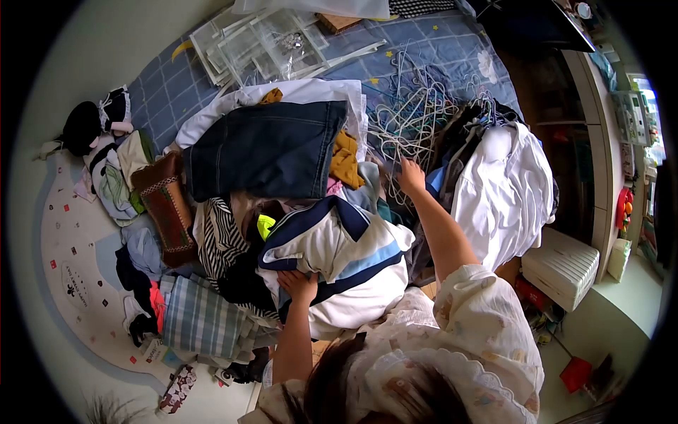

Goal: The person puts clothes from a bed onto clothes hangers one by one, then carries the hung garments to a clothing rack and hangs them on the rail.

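My left hand [298, 286] lies on a white jacket with navy and light blue stripes [353, 247], its fingers spread on the cloth. At the near edge of a tangle of wire hangers [417, 116] is my right hand [411, 177], fingers curled; what they hold, if anything, is too small to tell. A dark denim piece [265, 152] lies beyond the jacket, with a mustard cloth [345, 157] at its side. Right of the hangers, a white shirt [501, 191] lies over dark clothes on hangers.
Clear plastic bags and frames [265, 46] lie at the back of the blue bedspread [166, 88]. To the left are a brown patterned cushion [169, 208], a checked cloth [205, 316] and more clothes. A white case [561, 265] stands at the right.
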The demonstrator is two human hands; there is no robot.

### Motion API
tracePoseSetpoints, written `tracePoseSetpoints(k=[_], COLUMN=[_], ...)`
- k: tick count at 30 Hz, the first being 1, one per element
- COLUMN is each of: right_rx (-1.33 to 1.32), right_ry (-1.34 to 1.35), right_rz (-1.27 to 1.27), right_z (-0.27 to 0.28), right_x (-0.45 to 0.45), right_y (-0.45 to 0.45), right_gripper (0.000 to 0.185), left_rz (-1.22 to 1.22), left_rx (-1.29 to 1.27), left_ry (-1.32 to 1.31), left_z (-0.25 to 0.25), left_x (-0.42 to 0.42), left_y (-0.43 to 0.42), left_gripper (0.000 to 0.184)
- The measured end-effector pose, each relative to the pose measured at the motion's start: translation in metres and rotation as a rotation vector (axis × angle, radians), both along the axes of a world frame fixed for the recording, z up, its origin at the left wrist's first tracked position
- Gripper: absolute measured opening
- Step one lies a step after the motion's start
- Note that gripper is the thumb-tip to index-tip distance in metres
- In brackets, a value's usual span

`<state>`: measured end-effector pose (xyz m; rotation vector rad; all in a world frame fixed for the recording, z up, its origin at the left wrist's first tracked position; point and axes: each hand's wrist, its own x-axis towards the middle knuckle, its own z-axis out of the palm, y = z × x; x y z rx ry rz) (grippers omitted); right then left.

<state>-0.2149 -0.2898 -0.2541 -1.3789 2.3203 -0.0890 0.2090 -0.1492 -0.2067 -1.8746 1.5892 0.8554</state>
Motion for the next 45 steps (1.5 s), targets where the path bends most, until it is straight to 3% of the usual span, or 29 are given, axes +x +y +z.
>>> tracePoseSetpoints(k=[3, 4, 8, 14, 15, 16, 18, 20, 21, 22, 23, 24, 25, 26, 27, 28, 29, 30, 33, 37, 38, 41, 43, 45], right_rx=[0.092, -0.099, -0.394, -0.64, -0.657, -0.663, -0.602, -0.513, -0.542, -0.419, -0.488, -0.491, -0.4, -0.399, -0.317, -0.343, -0.089, 0.004, 0.16, -0.052, -0.159, -0.353, -0.409, -0.469], right_ry=[-0.203, -0.274, -0.408, -0.517, -0.525, -0.593, -0.625, -0.72, -0.804, -0.844, -0.773, -0.729, -0.7, -0.506, -0.335, -0.395, -0.143, -0.107, -0.08, -0.195, -0.172, 0.015, 0.078, 0.158], right_rz=[0.083, 0.078, 0.376, 0.867, 0.939, 0.953, 1.04, 1.034, 1.015, 0.994, 1.036, 0.898, 0.805, 0.639, 0.702, 0.739, 0.762, 0.801, 0.788, 0.604, 0.586, 0.512, 0.482, 0.521], right_z=[-0.008, -0.001, 0.037, 0.197, 0.211, 0.217, 0.229, 0.226, 0.223, 0.211, 0.2, 0.201, 0.185, 0.187, 0.176, 0.163, 0.182, 0.161, 0.139, 0.156, 0.155, 0.162, 0.177, 0.194], right_x=[-0.009, -0.004, 0.035, 0.203, 0.23, 0.256, 0.29, 0.305, 0.303, 0.297, 0.28, 0.258, 0.233, 0.212, 0.182, 0.154, 0.142, 0.123, 0.091, 0.06, 0.046, 0.002, -0.017, -0.023], right_y=[-0.015, -0.012, 0.001, 0.01, 0.019, 0.032, 0.06, 0.08, 0.087, 0.09, 0.085, 0.081, 0.073, 0.067, 0.059, 0.051, 0.049, 0.049, 0.049, 0.059, 0.062, 0.068, 0.066, 0.063], right_gripper=[0.023, 0.016, 0.021, 0.028, 0.029, 0.029, 0.026, 0.025, 0.026, 0.029, 0.03, 0.027, 0.036, 0.054, 0.077, 0.096, 0.109, 0.112, 0.094, 0.06, 0.06, 0.056, 0.055, 0.055], left_rz=[0.051, 0.059, 0.056, 0.056, 0.075, 0.013, -0.074, -0.063, -0.036, 0.132, 0.221, 0.425, 0.626, 0.774, 0.87, 0.85, 0.828, 0.824, 0.815, 0.757, 0.682, 0.455, 0.272, 0.237], left_rx=[0.059, 0.054, 0.039, -0.017, -0.075, -0.1, -0.146, -0.433, -0.692, -0.177, -0.674, -0.596, -0.514, -0.456, -0.466, -0.499, -0.532, -0.563, -0.659, -0.833, -0.92, -0.623, -0.622, -0.614], left_ry=[0.021, 0.034, 0.05, 0.066, 0.047, 0.211, 0.183, 0.362, 0.723, 0.441, 0.776, 0.858, 0.938, 0.941, 0.899, 0.874, 0.849, 0.858, 0.88, 0.85, 0.757, 0.328, 0.148, 0.153], left_z=[0.009, 0.008, 0.008, 0.002, 0.012, -0.007, 0.023, 0.066, 0.062, 0.095, 0.089, 0.088, 0.089, 0.104, 0.12, 0.123, 0.124, 0.123, 0.119, 0.129, 0.14, 0.174, 0.153, 0.138], left_x=[-0.004, -0.004, -0.005, 0.0, -0.005, 0.01, 0.017, 0.026, 0.055, 0.062, 0.07, 0.082, 0.096, 0.101, 0.1, 0.104, 0.109, 0.11, 0.106, 0.083, 0.068, 0.027, 0.014, 0.015], left_y=[-0.005, -0.004, -0.005, -0.006, -0.008, -0.002, 0.004, 0.009, 0.023, 0.007, 0.026, 0.036, 0.04, 0.04, 0.038, 0.036, 0.032, 0.027, -0.003, -0.071, -0.085, -0.121, -0.128, -0.129], left_gripper=[0.106, 0.107, 0.106, 0.105, 0.096, 0.088, 0.067, 0.047, 0.04, 0.029, 0.022, 0.022, 0.022, 0.022, 0.023, 0.023, 0.022, 0.022, 0.019, 0.017, 0.015, 0.035, 0.042, 0.037])
